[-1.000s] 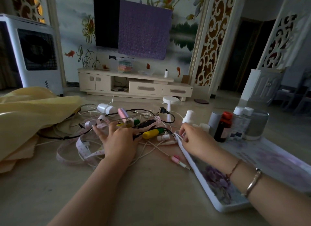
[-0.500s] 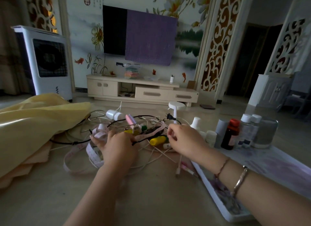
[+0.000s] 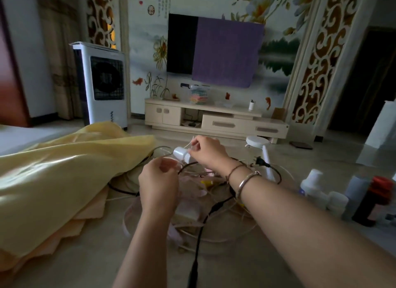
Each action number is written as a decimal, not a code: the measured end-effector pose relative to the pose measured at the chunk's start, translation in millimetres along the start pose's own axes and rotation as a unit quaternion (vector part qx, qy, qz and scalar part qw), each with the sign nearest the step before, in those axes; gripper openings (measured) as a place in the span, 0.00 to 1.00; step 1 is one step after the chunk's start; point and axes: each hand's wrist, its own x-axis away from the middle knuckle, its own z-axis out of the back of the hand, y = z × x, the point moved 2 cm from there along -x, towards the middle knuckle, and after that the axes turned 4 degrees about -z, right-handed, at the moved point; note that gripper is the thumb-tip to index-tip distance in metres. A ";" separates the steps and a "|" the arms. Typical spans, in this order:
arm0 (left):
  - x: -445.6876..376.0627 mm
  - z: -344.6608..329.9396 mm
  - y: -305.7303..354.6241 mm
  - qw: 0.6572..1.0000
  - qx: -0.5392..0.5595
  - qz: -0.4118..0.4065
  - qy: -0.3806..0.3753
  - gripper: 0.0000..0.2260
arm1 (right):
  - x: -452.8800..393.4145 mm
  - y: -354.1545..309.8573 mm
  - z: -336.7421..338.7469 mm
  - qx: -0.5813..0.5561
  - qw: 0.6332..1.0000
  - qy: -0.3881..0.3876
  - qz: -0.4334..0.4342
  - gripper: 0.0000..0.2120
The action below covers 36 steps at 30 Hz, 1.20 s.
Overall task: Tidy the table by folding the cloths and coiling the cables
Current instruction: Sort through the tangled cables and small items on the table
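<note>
A tangle of white and black cables (image 3: 216, 204) lies in the middle of the table, with a pink measuring tape mixed in. My right hand (image 3: 206, 153) reaches over the tangle and pinches a thin white cable just above a white charger plug (image 3: 181, 153), which it lifts off the table. My left hand (image 3: 159, 186) is raised just in front of the plug, its fingers curled and pinching the same thin white cable. A crumpled yellow cloth (image 3: 64, 172) covers the left side, over a peach cloth (image 3: 85, 219). A black cable (image 3: 198, 245) runs towards me.
A black two-pin plug (image 3: 259, 160) and a small white stand (image 3: 258, 142) sit behind my right wrist. Several bottles (image 3: 317, 188), one dark with a red cap (image 3: 374, 202), stand at the right. Beyond the table are an air cooler (image 3: 102, 84) and a TV cabinet (image 3: 214, 121).
Both hands have lifted off the tangle. My right hand crossed left from the tray edge and picked up the charger plug's cable; my left hand rose to it. The view tilted up.
</note>
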 end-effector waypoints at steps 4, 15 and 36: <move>-8.2 0.1 -3.6 0.999 -0.017 0.028 -0.029 0.12 | -27.4 -4.5 -30.9 0.103 0.992 -0.045 -0.048 0.20; 9.0 -12.2 12.0 0.990 -0.130 -0.021 -0.042 0.12 | 27.3 4.5 29.4 -0.109 0.989 0.103 0.009 0.16; 71.5 -58.3 29.3 0.915 -0.287 -0.260 -0.116 0.10 | 213.7 166.8 146.0 -0.025 0.988 0.085 -0.128 0.13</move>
